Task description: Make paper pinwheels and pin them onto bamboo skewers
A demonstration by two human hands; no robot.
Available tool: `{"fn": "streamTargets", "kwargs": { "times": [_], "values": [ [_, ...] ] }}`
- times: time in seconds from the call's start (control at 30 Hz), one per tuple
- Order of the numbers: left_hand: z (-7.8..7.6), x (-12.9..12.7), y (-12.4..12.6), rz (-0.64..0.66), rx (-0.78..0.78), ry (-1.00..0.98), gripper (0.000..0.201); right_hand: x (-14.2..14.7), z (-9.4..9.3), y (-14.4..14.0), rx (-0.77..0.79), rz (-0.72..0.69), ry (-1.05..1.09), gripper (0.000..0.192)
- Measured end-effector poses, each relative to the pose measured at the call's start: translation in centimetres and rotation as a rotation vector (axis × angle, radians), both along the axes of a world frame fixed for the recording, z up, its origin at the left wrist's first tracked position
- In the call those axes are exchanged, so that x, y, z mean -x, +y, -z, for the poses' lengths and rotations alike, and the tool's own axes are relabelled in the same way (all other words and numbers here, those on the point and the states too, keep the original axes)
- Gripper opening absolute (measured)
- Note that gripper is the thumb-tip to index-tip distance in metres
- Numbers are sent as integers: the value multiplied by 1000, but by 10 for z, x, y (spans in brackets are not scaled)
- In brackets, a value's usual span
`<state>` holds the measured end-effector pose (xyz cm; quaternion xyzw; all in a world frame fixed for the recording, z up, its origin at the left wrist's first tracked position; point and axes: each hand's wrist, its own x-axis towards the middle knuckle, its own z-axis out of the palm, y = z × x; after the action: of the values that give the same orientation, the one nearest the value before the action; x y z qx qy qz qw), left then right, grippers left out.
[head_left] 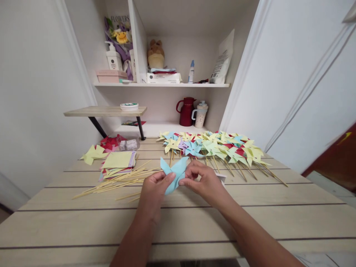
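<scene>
A light blue paper pinwheel [175,174], its blades partly folded, is held up over the middle of the table between both hands. My left hand [156,187] pinches it from the left, thumb across its front. From the right, my right hand [200,180] is closed on a blade at the edge, fingers curled. Just left of my left hand lies a loose bundle of thin wooden sticks [116,183]. Beyond the right hand, many finished pinwheels on sticks [211,146] lie heaped in yellow, blue, green, red and purple.
Left of centre is a stack of coloured paper squares [119,160], with a yellow folded pinwheel [93,154] and a clear plastic box [129,144] close by. A small raised wooden shelf [104,111] stands behind. A red jug [187,112] and a cup [200,115] stand at the back.
</scene>
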<state>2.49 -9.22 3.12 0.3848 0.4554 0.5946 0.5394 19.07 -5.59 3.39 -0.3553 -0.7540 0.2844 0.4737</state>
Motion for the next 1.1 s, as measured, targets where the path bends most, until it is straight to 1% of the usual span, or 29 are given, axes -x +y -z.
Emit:
{"fn": "streamTargets", "kwargs": {
  "times": [0.17,0.3,0.47,0.63,0.73,0.8,0.93,1.1],
  "values": [
    [1,-1,1,-83,-24,66,26,0,-1,0,33,29,26,15],
    [1,0,0,-92,-20,65,27,-1,-1,0,40,8,69,13],
    [-1,-2,0,-115,-14,62,29,-1,-2,-1,63,-3,57,14],
    [-1,-4,1,-104,-24,111,30,1,-4,-3,24,5,-6,13],
    [-1,-5,0,-111,-42,143,29,2,-3,-4,6,16,-17,20],
    [-1,-6,-1,-116,-57,162,31,2,-3,-3,-13,43,-18,23],
    [0,-8,-2,-117,-69,188,32,1,-1,-2,-33,98,-13,21],
    [0,-8,-2,-118,-41,179,31,1,-1,-2,-49,85,-36,21]
  ]
}}
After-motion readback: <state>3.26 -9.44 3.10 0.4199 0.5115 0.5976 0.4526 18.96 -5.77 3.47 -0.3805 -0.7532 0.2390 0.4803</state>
